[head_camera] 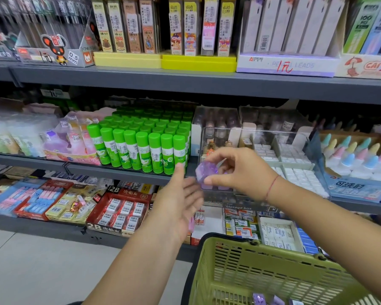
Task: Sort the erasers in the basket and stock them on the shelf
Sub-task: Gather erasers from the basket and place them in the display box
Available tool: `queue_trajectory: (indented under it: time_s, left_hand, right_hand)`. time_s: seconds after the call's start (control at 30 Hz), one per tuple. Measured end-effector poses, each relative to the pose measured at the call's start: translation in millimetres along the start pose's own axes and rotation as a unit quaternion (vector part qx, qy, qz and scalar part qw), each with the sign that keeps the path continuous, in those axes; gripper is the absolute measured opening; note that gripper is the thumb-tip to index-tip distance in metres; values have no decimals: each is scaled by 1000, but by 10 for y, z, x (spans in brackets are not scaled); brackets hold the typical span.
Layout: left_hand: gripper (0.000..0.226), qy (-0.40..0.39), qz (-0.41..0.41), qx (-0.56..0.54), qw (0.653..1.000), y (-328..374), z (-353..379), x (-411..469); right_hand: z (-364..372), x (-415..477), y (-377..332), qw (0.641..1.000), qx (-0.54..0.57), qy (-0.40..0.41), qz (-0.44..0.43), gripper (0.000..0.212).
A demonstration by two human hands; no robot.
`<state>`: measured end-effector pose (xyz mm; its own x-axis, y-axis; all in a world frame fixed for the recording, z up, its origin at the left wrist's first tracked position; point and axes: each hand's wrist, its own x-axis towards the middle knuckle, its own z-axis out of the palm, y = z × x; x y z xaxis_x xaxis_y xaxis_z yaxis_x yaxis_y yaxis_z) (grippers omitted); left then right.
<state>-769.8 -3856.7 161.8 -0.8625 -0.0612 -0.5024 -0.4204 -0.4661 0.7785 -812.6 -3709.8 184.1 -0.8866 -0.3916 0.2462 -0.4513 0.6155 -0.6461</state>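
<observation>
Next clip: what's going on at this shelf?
A person is stocking erasers in a shop aisle. Their right hand pinches a purple eraser in front of the clear storage box on the middle shelf; it is not yet set down. The left hand is held beside it, fingers straight. A green basket is low in view, with a few more purple erasers in it.

Light: bright, even; we note deep shadow beneath the upper shelf (185, 84). Blur: the left hand (180, 201); frame edges bowed, corners soft.
</observation>
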Motion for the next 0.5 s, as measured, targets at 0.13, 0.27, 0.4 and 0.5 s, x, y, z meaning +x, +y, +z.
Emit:
queue_trajectory:
  time_s: [0.13,0.27,0.4,0.5]
  left_hand:
    - [50,29,15,30,999,-2,-17,68]
    - [56,-22,-49,41,998,-62,55,66]
    - [56,-31,-60,25,997,-68,21,94]
    - [56,-37,-60,27,997,-69,12,98]
  right_hand:
    - [-30,123,155,988,-134,-43,65,39]
    - [99,228,269,975,-188,-96,64,40]
    - [137,301,332,977,-168,-115,61,25]
    - [160,286,382,981,-140,-122,52,13]
